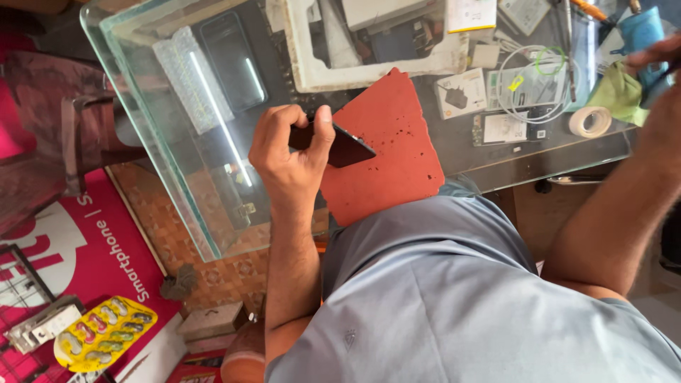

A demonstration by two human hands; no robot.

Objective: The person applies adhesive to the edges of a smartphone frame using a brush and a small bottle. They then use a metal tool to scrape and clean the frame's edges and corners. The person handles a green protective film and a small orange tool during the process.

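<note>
A dark phone [339, 145] is gripped in the left hand [291, 152], fingers curled over its top edge and thumb [320, 136] pressed on its face, so it sits tilted just above a red mat [397, 152] on the glass desk [142, 92]. The mat probably cushions the phone against the glass. The right hand [656, 60] reaches far across to a blue bottle [642, 32] beside a green cloth [617, 92]; whether its fingers are closed is unclear. A tape roll [590, 121] lies near.

A phone repair shop: glass counter [177, 213] strewn with chargers [460, 94] and cables [528, 85].
</note>
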